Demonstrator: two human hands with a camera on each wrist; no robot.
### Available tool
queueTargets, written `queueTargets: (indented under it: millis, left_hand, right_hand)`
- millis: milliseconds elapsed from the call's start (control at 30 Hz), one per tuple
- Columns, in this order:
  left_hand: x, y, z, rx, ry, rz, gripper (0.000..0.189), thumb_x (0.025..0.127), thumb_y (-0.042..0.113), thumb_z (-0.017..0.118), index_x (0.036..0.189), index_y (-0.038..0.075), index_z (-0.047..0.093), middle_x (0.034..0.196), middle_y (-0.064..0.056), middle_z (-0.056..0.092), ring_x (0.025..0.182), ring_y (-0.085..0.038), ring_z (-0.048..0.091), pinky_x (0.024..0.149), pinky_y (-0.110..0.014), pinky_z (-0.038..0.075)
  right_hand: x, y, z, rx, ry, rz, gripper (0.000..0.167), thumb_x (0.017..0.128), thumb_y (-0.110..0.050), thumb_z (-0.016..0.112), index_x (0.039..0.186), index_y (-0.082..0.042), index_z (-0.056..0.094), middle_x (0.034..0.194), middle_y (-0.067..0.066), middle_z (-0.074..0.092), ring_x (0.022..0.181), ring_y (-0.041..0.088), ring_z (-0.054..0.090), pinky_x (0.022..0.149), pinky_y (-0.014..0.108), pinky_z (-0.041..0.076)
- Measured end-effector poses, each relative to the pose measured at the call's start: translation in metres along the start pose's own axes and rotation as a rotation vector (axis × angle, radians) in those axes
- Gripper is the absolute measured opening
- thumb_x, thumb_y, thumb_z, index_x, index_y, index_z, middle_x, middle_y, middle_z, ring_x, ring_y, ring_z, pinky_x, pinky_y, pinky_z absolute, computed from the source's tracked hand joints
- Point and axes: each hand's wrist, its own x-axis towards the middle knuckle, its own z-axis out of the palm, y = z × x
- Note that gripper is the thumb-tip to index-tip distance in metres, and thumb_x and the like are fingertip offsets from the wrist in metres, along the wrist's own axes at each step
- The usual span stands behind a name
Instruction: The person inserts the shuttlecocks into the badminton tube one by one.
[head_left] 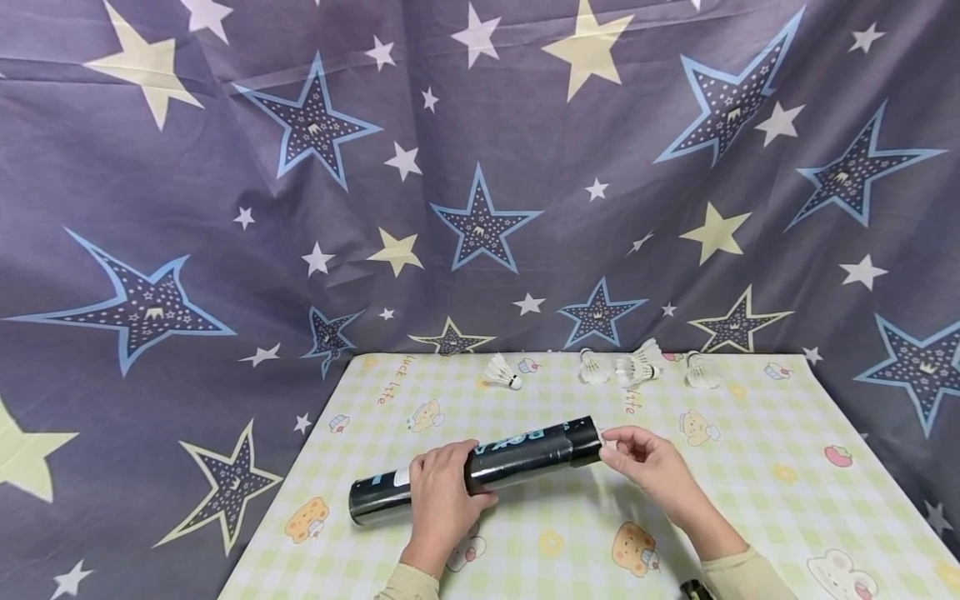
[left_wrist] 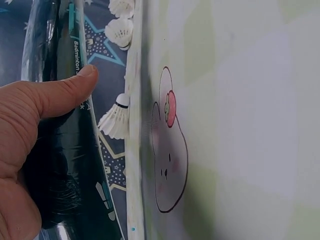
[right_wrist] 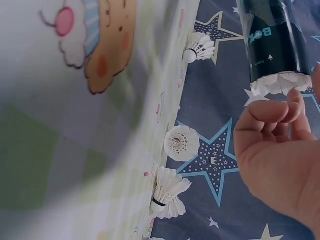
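A black badminton tube (head_left: 517,461) with blue lettering is held tilted above the table, its right end higher. My left hand (head_left: 441,504) grips it around the middle, and the left wrist view shows the thumb (left_wrist: 65,95) lying across it. At the tube's right end is my right hand (head_left: 663,475), its fingers bent. In the right wrist view, white feathers of a shuttlecock (right_wrist: 281,84) stick out of the tube's mouth, and the right fingertips pinch their edge. The rest of that shuttlecock is hidden inside the tube.
Along the table's back edge lie several loose shuttlecocks, one (head_left: 502,372) apart on the left and others (head_left: 637,367) farther right. A checked cloth with cartoon prints covers the table (head_left: 750,517). Behind it hangs a star-patterned curtain (head_left: 525,125). A small dark object (head_left: 696,590) shows beside the right sleeve.
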Motion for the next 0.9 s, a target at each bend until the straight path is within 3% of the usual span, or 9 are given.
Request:
queueTargets:
  millis: [233,500,733,900]
  left_hand:
    - [0.001,0.0,0.001,-0.011,0.024,-0.004,0.087,0.056,0.039,0.108,0.133,0.023,0.071,0.129,-0.003,0.076,0.118,-0.031,0.067,0.107,-0.056,0.043]
    - [0.0,0.002,0.0,-0.024,0.036,-0.036,0.087,0.055,0.039,0.108,0.132,0.025,0.071,0.13,-0.003,0.076,0.12,-0.031,0.066,0.109,-0.057,0.042]
    - [-0.001,0.002,-0.001,-0.021,0.043,-0.04,0.087,0.054,0.039,0.109,0.131,0.025,0.071,0.129,-0.003,0.076,0.12,-0.031,0.067,0.109,-0.057,0.043]
    - [-0.001,0.003,-0.001,-0.024,0.039,-0.035,0.087,0.054,0.039,0.109,0.131,0.025,0.072,0.129,-0.003,0.076,0.12,-0.03,0.066,0.109,-0.058,0.043]
  right_hand:
    - [-0.001,0.003,0.005,-0.023,-0.072,0.04,0.03,0.096,-0.015,0.08,0.118,0.004,0.071,0.076,-0.009,0.061,0.064,0.005,0.049,0.059,0.021,0.044]
    - [-0.002,0.002,0.008,0.001,-0.098,0.069,0.038,0.097,-0.013,0.079,0.127,0.007,0.066,0.076,-0.009,0.064,0.063,0.006,0.051,0.059,0.022,0.046]
    - [-0.005,0.002,0.009,0.061,-0.206,0.056,0.05,0.099,-0.013,0.077,0.137,0.012,0.058,0.077,-0.012,0.071,0.066,0.003,0.061,0.064,0.021,0.052]
    - [-0.006,0.005,0.013,0.07,-0.277,0.049,0.055,0.099,-0.017,0.077,0.144,0.009,0.058,0.081,-0.01,0.074,0.072,0.004,0.065,0.069,0.023,0.057]
